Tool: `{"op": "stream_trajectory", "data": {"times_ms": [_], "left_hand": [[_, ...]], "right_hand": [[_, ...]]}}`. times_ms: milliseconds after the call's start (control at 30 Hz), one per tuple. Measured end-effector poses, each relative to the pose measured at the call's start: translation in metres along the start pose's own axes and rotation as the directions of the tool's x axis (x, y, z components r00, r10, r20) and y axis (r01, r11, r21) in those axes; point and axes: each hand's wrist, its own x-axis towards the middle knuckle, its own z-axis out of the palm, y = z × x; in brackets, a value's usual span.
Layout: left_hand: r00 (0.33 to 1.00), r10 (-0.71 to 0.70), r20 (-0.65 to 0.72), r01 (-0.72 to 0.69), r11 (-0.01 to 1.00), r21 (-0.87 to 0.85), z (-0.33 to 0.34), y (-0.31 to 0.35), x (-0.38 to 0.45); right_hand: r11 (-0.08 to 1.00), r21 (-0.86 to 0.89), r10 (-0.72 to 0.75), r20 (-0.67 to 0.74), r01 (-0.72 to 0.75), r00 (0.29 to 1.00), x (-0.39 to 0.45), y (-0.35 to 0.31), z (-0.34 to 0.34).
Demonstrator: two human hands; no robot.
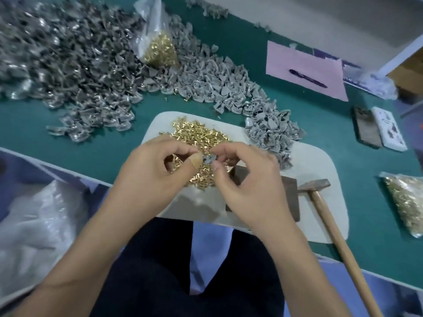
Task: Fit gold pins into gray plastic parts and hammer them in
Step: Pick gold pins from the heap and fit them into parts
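One small gray plastic part [208,159] is pinched between the fingertips of both hands above the middle of a pale mat [320,179] laid on the green desk [91,138]. The left hand [155,170] is curled, thumb and forefinger closed on the part's left edge; a tan plaster is seen on its thumb tip. The right hand [249,179] is likewise curled, with its thumb and fingers closed at the part's right side; whether a pin is also held there cannot be told.

Directly beneath the hands one loose heap of gold pins [201,133] is spread on the mat, too many to be counted. Two clear bags of further pins are seen: one bag [158,42] propped against the parts at the far side, and a second bag [405,202] lying at the right edge of the desk. A few stray pins lie on the desk near the far pile.

Uncounted gray parts are heaped in one long band [217,81] curving from the far left down to the mat's right corner; those at the far left [57,53] appear darker and blurred.

One dark block [288,193] rests on the mat beside the right hand, and one hammer [325,207] with a wooden handle lies touching it on its right. One pink sheet [302,65] carries one dark pen [307,78]. Two flat rectangular objects [377,129] lie side by side further right.
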Motion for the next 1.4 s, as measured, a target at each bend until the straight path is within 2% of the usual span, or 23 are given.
{"op": "stream_trajectory", "data": {"times_ms": [133, 267, 400, 500, 633, 733, 867, 967, 1133, 1233, 1300, 1400], "left_hand": [[0.995, -0.05, -0.085, 0.055, 0.997, 0.061, -0.028, -0.023, -0.003], [0.989, -0.069, -0.134, 0.087, 0.988, 0.129, -0.054, -0.043, -0.005], [0.976, -0.101, -0.191, 0.136, 0.974, 0.179, -0.069, -0.061, -0.005], [0.97, -0.107, -0.218, 0.159, 0.958, 0.237, -0.074, -0.072, -0.002], [0.958, -0.108, -0.265, 0.203, 0.91, 0.362, -0.076, -0.081, 0.009], [0.947, -0.079, -0.31, 0.21, 0.885, 0.416, -0.076, -0.079, 0.009], [0.982, -0.017, -0.187, 0.082, 0.935, 0.345, -0.066, -0.069, -0.004], [0.993, -0.071, -0.095, 0.099, 0.934, 0.342, -0.053, -0.064, -0.011], [0.993, -0.1, -0.059, 0.116, 0.91, 0.398, -0.042, -0.06, -0.013], [0.994, -0.076, -0.083, 0.1, 0.935, 0.34, -0.037, -0.058, -0.003], [0.996, -0.033, -0.079, 0.055, 0.956, 0.288, -0.032, -0.054, 0.009], [1.0, 0.03, 0.004, -0.03, 0.95, 0.311, -0.021, -0.049, 0.023]], "right_hand": [[0.999, 0.018, -0.042, 0.093, 0.04, 0.995, 0.019, -0.014, 0.038], [0.991, -0.075, -0.103, 0.132, 0.114, 0.986, 0.033, -0.027, 0.071], [0.98, -0.149, -0.1, 0.202, 0.132, 0.974, 0.047, -0.035, 0.097], [0.983, -0.136, -0.089, 0.252, 0.126, 0.964, 0.057, -0.036, 0.113], [0.953, -0.258, -0.09, 0.253, 0.157, 0.963, 0.067, -0.039, 0.129], [0.938, -0.313, -0.096, 0.176, 0.148, 0.98, 0.069, -0.035, 0.125], [0.93, -0.35, -0.083, 0.104, 0.115, 0.991, 0.057, -0.018, 0.103], [0.921, -0.364, -0.125, 0.059, 0.138, 0.99, 0.036, -0.006, 0.09], [0.902, -0.388, -0.189, 0.04, 0.189, 0.981, 0.002, 0.002, 0.085], [0.905, -0.387, -0.191, 0.004, 0.178, 0.982, 0.007, 0.005, 0.078], [0.917, -0.371, -0.154, 0.0, 0.143, 0.988, 0.017, 0.01, 0.069], [0.916, -0.399, 0.018, 0.148, 0.043, 0.989, 0.028, 0.014, 0.059]]}}
